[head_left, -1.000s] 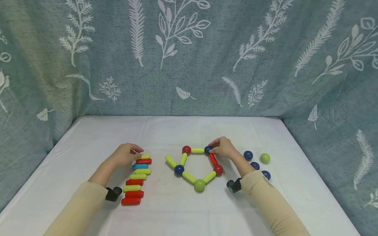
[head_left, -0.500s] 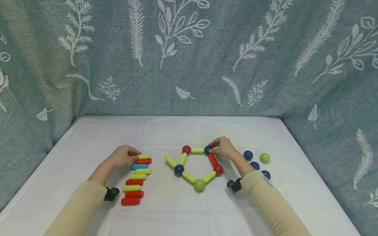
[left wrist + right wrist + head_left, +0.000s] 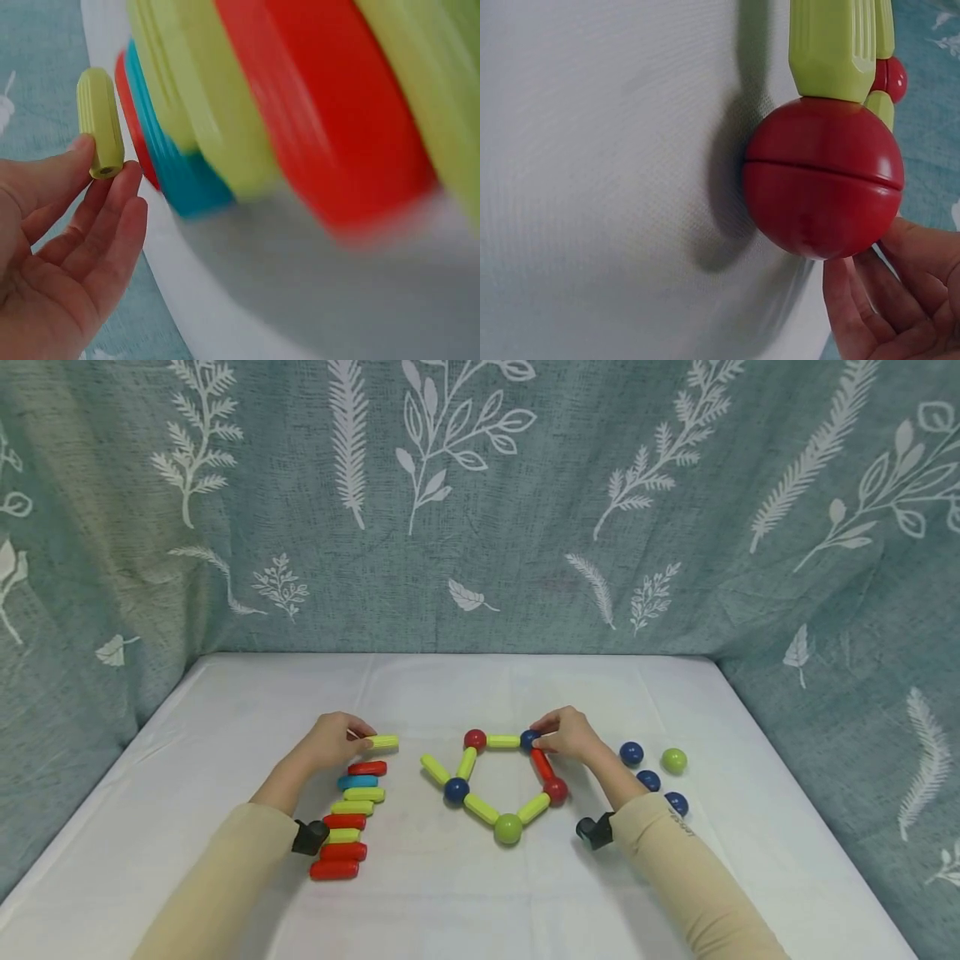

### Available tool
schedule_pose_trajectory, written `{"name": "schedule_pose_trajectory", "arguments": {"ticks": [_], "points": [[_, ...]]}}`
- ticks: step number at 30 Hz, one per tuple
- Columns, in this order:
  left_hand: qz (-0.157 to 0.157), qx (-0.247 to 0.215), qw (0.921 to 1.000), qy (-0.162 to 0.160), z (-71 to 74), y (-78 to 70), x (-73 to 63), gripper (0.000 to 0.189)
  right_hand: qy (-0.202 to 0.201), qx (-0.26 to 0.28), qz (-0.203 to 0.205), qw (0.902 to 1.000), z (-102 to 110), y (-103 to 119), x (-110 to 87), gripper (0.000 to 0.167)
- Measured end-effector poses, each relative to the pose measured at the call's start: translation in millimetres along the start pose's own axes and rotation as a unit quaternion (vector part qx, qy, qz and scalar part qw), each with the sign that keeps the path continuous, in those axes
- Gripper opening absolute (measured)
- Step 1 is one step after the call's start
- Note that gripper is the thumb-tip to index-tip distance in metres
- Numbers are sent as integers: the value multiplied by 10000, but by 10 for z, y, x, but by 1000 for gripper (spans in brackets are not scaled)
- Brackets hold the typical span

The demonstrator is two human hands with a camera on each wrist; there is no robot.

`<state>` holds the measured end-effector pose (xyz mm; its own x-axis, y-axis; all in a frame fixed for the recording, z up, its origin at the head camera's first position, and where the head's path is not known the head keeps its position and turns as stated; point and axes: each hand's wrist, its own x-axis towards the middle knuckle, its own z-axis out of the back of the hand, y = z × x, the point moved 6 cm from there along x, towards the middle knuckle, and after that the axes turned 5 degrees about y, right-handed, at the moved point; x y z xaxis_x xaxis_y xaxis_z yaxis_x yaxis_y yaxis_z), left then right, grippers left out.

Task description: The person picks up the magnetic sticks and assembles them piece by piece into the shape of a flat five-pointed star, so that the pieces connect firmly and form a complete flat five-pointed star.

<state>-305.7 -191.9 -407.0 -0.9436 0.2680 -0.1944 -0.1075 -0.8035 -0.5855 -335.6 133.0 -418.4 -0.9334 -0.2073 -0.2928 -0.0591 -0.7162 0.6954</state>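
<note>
Between thumb and fingertips, my left hand pinches a yellow-green ribbed rod; the left wrist view shows that rod with a small hole in its end. My right hand holds the blue ball at the back right corner of a five-sided ring of rods and balls. A red rod runs from that ball to a red ball, which hides the blue ball in the right wrist view. A green ball forms the front corner. One spare rod sticks out from the left blue ball.
Below the left hand lies a column of loose rods, among them a red rod and a blue rod. Loose balls sit by the right forearm: a green ball and several blue ones. A patterned curtain hangs behind the white table.
My left hand has taken the yellow-green rod from the far end of the column and moved it up and to the right. The right hand and the ring have stayed in place.
</note>
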Motion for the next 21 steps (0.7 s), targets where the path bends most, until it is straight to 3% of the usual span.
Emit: {"name": "schedule_pose_trajectory", "arguments": {"ticks": [11,21], "points": [[-271,-87,9994,184,-184,-316,167,20,11,3,-5,10000,-15,-5,28,28],[-216,-125,9995,202,-352,-553,335,18,-37,-68,17,10000,-14,-11,24,28]]}}
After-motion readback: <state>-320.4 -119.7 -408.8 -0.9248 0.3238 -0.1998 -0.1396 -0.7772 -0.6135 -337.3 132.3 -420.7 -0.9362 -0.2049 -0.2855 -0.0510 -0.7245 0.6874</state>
